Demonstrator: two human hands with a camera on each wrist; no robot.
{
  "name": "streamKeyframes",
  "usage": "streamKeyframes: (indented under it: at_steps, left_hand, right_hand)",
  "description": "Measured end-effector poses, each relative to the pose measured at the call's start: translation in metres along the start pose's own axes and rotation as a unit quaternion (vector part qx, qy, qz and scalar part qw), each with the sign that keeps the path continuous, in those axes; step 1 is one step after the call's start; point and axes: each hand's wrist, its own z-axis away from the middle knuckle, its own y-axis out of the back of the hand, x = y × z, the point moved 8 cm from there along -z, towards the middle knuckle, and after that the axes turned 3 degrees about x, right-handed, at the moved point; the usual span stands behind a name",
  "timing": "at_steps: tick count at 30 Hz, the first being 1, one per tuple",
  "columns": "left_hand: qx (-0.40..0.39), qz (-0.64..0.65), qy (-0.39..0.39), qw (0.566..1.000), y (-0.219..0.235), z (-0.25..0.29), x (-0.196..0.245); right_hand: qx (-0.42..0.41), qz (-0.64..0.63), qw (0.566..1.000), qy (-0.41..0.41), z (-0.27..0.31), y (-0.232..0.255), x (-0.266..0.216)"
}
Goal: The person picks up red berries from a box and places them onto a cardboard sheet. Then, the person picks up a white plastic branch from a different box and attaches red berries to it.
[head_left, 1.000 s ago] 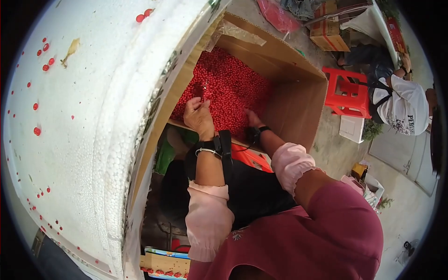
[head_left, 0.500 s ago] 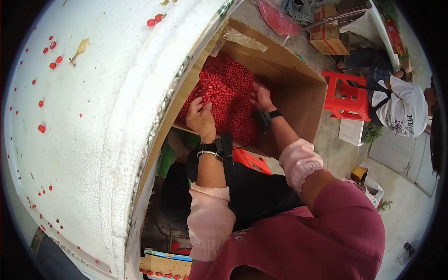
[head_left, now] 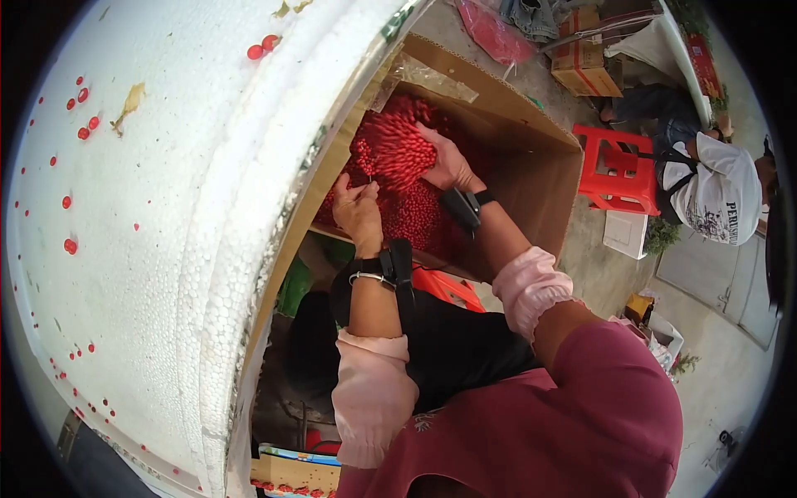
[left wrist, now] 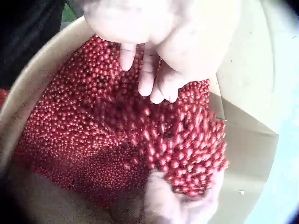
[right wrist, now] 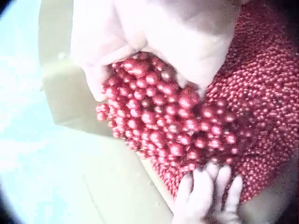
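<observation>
Both hands are down in a big cardboard box that's full of small shiny red berries. The right hand is cupped with the fingers curled up, scooping a heaped handful of the berries up off the pile; the right wrist view shows them piled against the palm and spilling over the edge of it. The motion blur on that handful is pretty heavy in the head view.

The left hand sits at the near left side of the pile, close to the box wall. Its fingertips are drawn together and pointing down at the berries, and in the head view it looks like it's pinching something thin, maybe a stem, but it's too small to tell what. The two hands are close together but not touching, with the scooped heap between them.

To the left of the box there's a big white foam slab with stray red berries scattered over it and a yellowish leaf scrap. Off to the far right, a red plastic stool stands on the concrete floor, with another person in a white shirt crouched just beside it. More cardboard boxes sit beyond that.
</observation>
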Motion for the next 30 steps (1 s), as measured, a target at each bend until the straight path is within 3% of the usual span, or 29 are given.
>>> streamKeyframes:
  at_steps: [1,2,3,4,6,7,8,9,11,13,15,16,18,19,20,22,23,25,26,28,30]
  left_hand:
    - [-0.003,-0.058,-0.023,0.998,-0.001,0.0,0.005]
    - [-0.006,-0.117,-0.046,0.992,-0.003,0.001,0.011]
    - [-0.009,-0.175,-0.07,0.982,-0.006,0.003,0.017]
    - [-0.01,-0.175,-0.07,0.982,-0.007,0.004,0.021]
    - [-0.02,-0.139,-0.021,0.99,-0.009,0.007,0.022]
    - [-0.024,-0.12,0.004,0.992,-0.008,0.009,0.02]
    - [-0.024,-0.121,0.004,0.992,-0.008,0.01,0.02]
    - [-0.029,-0.081,0.011,0.996,-0.008,0.011,0.019]
    - [-0.04,0.001,0.024,0.999,-0.012,0.011,0.018]
    - [-0.047,0.018,0.024,0.998,-0.015,0.012,0.02]
    - [-0.057,0.042,0.024,0.997,-0.016,0.012,0.023]
    - [-0.054,0.042,0.025,0.997,-0.014,0.012,0.023]
    - [-0.056,0.021,0.016,0.998,-0.014,0.013,0.028]
    - [-0.058,0.01,0.011,0.998,-0.014,0.013,0.027]
    - [-0.058,0.007,0.012,0.998,-0.013,0.013,0.026]
    - [-0.063,-0.024,0.021,0.997,-0.011,0.013,0.024]
    - [-0.066,-0.038,0.024,0.997,-0.011,0.012,0.024]
    - [-0.057,-0.032,0.021,0.998,-0.008,0.008,0.022]
    - [-0.048,-0.025,0.022,0.998,-0.006,0.007,0.02]
    - [-0.039,-0.014,0.022,0.999,-0.008,0.008,0.019]
    - [-0.041,-0.004,0.027,0.999,-0.011,0.009,0.018]
  right_hand:
    - [0.001,0.001,1.0,-0.001,0.008,-0.02,-0.042]
    - [-0.037,0.2,0.966,0.159,0.022,-0.052,-0.108]
    - [-0.073,0.385,0.867,0.309,0.041,-0.085,-0.15]
    - [-0.072,0.385,0.867,0.309,0.045,-0.097,-0.16]
    - [-0.034,0.189,0.972,0.136,0.038,-0.101,-0.155]
    - [-0.015,0.083,0.995,0.045,0.037,-0.1,-0.145]
    - [-0.015,0.083,0.995,0.045,0.037,-0.097,-0.144]
    - [0.04,0.02,0.999,0.012,0.035,-0.081,-0.137]
    - [0.15,-0.102,0.982,-0.054,0.035,-0.043,-0.114]
    - [0.299,-0.008,0.942,-0.15,0.049,0.013,-0.054]
    - [0.288,0.214,0.912,-0.2,0.054,0.081,0.014]
    - [0.286,0.214,0.912,-0.201,0.057,0.084,0.032]
    - [0.399,0.131,0.877,-0.232,0.083,0.095,0.056]
    - [0.399,0.13,0.877,-0.235,0.085,0.083,0.049]
    - [0.392,-0.018,0.882,-0.261,0.086,0.063,0.053]
    - [0.351,-0.308,0.834,-0.295,0.08,0.017,0.053]
    - [0.35,-0.309,0.834,-0.295,0.077,0.012,0.049]
    - [0.165,-0.302,0.92,-0.186,0.046,-0.007,0.016]
    - [0.165,-0.3,0.921,-0.184,0.04,-0.006,0.01]
    - [0.041,-0.45,0.875,-0.173,0.022,-0.027,-0.013]
    - [0.022,-0.453,0.877,-0.156,0.025,-0.04,-0.048]
